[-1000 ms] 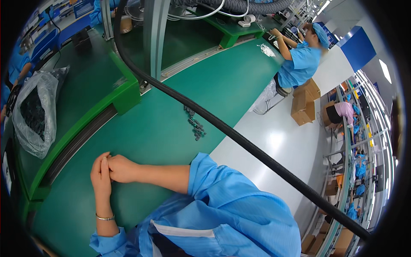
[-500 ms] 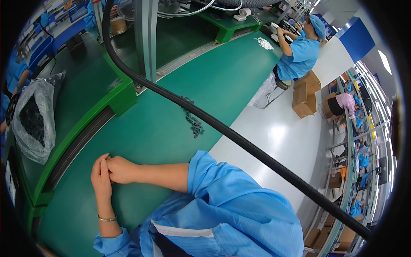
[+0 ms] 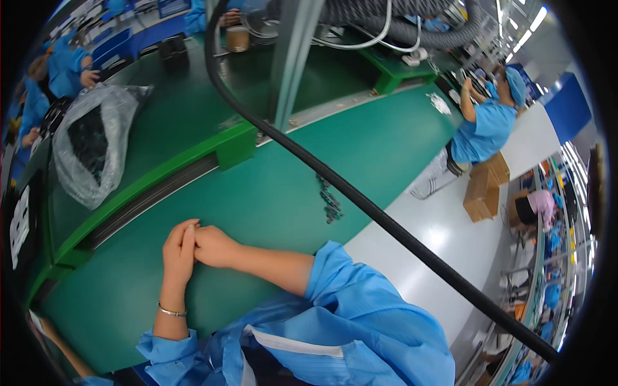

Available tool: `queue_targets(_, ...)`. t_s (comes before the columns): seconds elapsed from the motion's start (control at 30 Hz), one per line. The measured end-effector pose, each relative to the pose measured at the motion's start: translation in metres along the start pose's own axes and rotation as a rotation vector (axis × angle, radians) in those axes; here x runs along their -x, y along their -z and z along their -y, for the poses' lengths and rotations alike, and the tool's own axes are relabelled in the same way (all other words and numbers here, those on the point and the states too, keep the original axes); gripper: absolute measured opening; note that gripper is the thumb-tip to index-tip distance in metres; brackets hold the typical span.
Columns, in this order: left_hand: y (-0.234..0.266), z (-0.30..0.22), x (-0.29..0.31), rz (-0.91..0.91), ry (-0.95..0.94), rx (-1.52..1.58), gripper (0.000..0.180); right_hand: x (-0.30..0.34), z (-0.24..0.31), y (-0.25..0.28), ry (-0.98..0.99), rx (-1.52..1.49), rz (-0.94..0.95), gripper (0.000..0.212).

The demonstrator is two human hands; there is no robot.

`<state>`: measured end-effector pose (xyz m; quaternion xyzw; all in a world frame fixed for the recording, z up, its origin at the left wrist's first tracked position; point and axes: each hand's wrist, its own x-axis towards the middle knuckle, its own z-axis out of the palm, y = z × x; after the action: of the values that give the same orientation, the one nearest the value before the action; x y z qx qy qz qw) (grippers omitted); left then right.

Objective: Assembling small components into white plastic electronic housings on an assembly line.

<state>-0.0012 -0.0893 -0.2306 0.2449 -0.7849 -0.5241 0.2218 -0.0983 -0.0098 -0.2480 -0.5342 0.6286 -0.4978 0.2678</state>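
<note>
My left hand (image 3: 176,246), with a metal bracelet (image 3: 172,310) at its wrist, is clasped together with my right hand (image 3: 216,246) above the green work surface (image 3: 270,174). The fingers of both hands are closed against each other, and no object shows between them. Parts of the fingers are hidden by the clasp. Beyond my right forearm lies a scattered row of small dark parts (image 3: 330,201), apart from both hands.
A thick black cable (image 3: 386,222) crosses the view diagonally. On the raised bench at left stands a clear plastic bag (image 3: 90,145) of dark parts. A co-worker in blue (image 3: 486,132) sits farther along, near small white pieces (image 3: 439,103). Cardboard boxes (image 3: 483,193) stand on the floor.
The whole view has turned and shifted, so the bench, bag and dark parts appear farther right. My hands stay clasped. At the lower left edge, part of another arm now shows.
</note>
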Motion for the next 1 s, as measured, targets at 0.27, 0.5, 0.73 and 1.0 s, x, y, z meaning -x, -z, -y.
queue_targets(0.27, 0.002, -0.012, 0.003, -0.018, -0.049, -0.035, 0.024, 0.002, -0.001, -0.005, 0.007, -0.034, -0.069, 0.013)
queue_targets(0.5, -0.001, 0.008, 0.000, -0.006, -0.046, -0.035, 0.026, 0.001, -0.009, -0.002, 0.009, -0.018, -0.008, 0.016)
queue_targets(0.73, 0.002, 0.001, 0.002, 0.020, 0.008, 0.039, 0.029, 0.001, 0.000, -0.005, 0.072, -0.060, -0.106, 0.012)
queue_targets(1.0, -0.001, 0.002, 0.001, 0.027, 0.011, 0.005, 0.030, 0.006, 0.002, 0.001, 0.041, -0.080, -0.106, 0.010)
